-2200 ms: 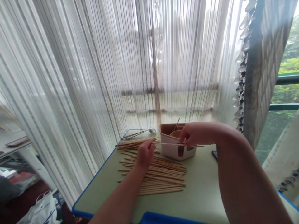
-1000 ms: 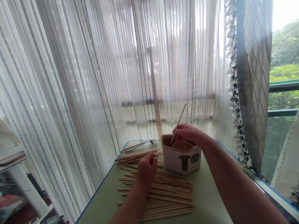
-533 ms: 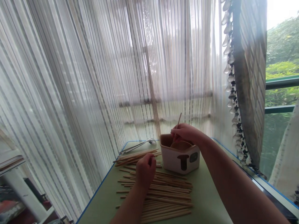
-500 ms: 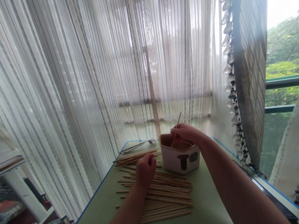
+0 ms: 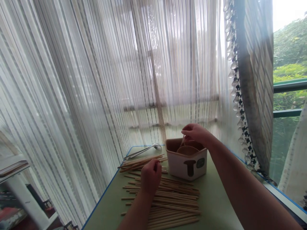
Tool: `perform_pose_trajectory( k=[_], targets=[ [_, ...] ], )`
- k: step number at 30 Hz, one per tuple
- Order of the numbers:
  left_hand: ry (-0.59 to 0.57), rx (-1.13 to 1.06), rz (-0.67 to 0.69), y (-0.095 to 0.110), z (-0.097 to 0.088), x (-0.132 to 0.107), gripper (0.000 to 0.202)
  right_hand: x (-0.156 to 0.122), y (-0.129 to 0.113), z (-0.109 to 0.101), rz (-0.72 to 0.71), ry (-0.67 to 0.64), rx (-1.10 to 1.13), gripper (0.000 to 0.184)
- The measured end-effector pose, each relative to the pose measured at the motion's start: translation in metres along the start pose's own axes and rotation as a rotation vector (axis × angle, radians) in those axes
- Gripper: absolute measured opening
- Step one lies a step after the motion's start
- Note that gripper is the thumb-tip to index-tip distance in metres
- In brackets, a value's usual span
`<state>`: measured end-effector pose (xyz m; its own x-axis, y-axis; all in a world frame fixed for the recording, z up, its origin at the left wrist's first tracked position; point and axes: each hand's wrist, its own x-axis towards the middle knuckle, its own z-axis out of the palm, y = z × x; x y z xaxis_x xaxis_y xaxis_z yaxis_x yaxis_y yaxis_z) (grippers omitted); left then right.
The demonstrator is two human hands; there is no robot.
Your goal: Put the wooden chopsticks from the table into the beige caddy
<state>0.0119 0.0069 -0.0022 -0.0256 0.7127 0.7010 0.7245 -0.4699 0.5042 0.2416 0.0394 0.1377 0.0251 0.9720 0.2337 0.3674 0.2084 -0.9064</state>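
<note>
My right hand (image 5: 197, 133) is over a white holder (image 5: 177, 166) with a tan inside and brown and green marks on its front. Its fingers are closed around the upper end of a wooden chopstick (image 5: 182, 141), which slants down into the holder. A rounded tan piece (image 5: 188, 150) shows inside the opening. Left of the holder, my left hand (image 5: 151, 175) is closed above the chopsticks (image 5: 175, 195) spread across the table. What its fingertips pinch, if anything, is hidden. Another group of chopsticks (image 5: 136, 163) lies just behind that hand.
A slotted metal spoon (image 5: 156, 146) and another metal handle lie at the table's back left. The pale green table (image 5: 105, 204) has a blue edge. A sheer striped curtain (image 5: 100, 80) hangs behind it, with a white stand (image 5: 21, 191) at the lower left.
The chopstick, which stuck up above my right hand, is now lower, down in the holder, with my fingers at its top. My left hand stays closed over the chopsticks.
</note>
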Motion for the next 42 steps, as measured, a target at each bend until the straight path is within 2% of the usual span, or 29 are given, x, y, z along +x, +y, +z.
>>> perform_pose_trajectory(
  k=[3,6,11,15,19,24,32,39,42],
  targets=[
    [-0.033,0.013,0.000,0.002,-0.001,0.001,0.021,-0.007,-0.009,-0.006,-0.093,0.075,-0.136,0.005],
    [-0.152,0.026,0.025,0.006,-0.004,0.002,0.019,-0.018,-0.021,-0.013,-0.253,0.196,-0.305,0.010],
    [-0.511,0.079,0.188,0.012,-0.010,0.000,0.018,-0.030,-0.032,-0.019,-0.318,0.116,-0.438,0.010],
    [-0.661,0.124,0.271,0.012,-0.012,-0.004,0.019,-0.033,-0.035,-0.017,-0.348,0.093,-0.480,0.012],
    [-0.679,0.140,0.269,0.011,-0.011,-0.007,0.019,-0.038,-0.041,-0.012,-0.409,0.061,-0.488,0.015],
    [-0.619,0.212,0.266,0.011,-0.009,-0.009,0.025,-0.042,-0.046,-0.010,-0.422,0.069,-0.523,0.017],
    [-0.614,0.333,0.273,0.006,0.003,-0.009,0.018,-0.036,-0.040,-0.006,-0.441,0.105,-0.554,0.012],
    [-0.659,0.401,0.287,0.000,0.010,-0.002,0.023,-0.051,-0.057,0.003,-0.480,0.104,-0.537,0.022],
    [-0.698,0.391,0.266,0.000,0.009,-0.002,0.026,-0.062,-0.043,0.015,-0.492,0.136,-0.516,0.023]
  ],
)
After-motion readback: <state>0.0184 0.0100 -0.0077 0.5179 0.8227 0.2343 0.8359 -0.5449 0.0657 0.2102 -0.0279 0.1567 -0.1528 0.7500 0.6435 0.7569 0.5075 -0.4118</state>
